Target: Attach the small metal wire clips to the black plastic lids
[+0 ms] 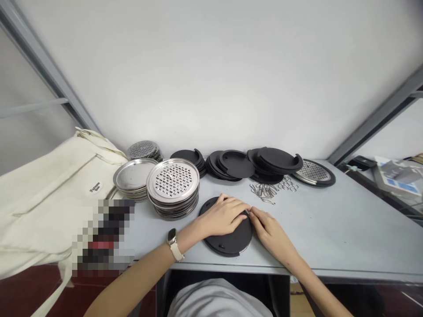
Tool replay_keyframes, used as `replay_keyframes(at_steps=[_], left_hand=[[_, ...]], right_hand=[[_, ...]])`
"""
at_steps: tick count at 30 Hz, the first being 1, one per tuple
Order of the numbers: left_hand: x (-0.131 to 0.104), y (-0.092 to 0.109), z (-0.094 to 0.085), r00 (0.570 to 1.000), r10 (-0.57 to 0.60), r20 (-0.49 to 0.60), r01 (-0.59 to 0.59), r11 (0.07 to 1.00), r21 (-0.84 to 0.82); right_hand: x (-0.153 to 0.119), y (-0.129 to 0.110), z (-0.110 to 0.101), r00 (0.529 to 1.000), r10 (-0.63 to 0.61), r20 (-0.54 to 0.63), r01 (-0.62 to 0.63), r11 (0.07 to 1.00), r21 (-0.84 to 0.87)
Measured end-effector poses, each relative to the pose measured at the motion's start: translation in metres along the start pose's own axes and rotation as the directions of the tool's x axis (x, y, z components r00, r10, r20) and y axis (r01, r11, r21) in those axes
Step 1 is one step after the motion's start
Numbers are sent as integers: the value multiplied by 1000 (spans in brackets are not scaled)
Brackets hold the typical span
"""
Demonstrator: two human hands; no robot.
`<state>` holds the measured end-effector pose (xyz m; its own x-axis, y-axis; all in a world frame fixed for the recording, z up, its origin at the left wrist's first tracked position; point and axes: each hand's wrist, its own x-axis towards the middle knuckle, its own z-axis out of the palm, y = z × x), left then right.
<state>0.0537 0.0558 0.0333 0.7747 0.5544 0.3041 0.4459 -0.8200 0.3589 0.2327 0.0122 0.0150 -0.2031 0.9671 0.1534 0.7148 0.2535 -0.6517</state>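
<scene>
My left grip point(226, 216) lies palm-down on a round, matte black disc point(231, 241); my right grip point(268, 230) meets its rim. Fingers hide much between them, so I cannot tell whether either pinches. Left of both, shiny perforated metal plates point(173, 178) stack; beyond the right, thin wire pieces point(263, 191) tangle indistinctly.

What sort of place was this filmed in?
Probably a small assembly workstation: beside the black disc under the left hand, the grey table holds stacked metal discs and a heap of small metal pieces.
</scene>
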Motion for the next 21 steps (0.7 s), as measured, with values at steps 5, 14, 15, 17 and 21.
replay_keyframes(at_steps=[5, 14, 15, 17, 21], left_hand=[[0, 0, 0, 1000, 0, 9, 0, 1000, -10], [1, 1, -1, 1000, -4, 14, 4, 1000, -29], [0, 1, -1, 1000, -5, 15, 5, 1000, -30], [0, 1, -1, 1000, -4, 13, 4, 1000, -29], [1, 1, -2, 1000, 12, 9, -11, 1000, -23]], right_hand=[[-2, 1, 2, 1000, 4, -23, -5, 1000, -19], [-2, 3, 4, 999, 2, -32, -3, 999, -39], [-2, 3, 4, 999, 1, -35, -3, 999, -39], [-2, 3, 4, 999, 0, -40, -1, 999, -40], [-2, 4, 4, 999, -16, -39, 15, 999, -35]])
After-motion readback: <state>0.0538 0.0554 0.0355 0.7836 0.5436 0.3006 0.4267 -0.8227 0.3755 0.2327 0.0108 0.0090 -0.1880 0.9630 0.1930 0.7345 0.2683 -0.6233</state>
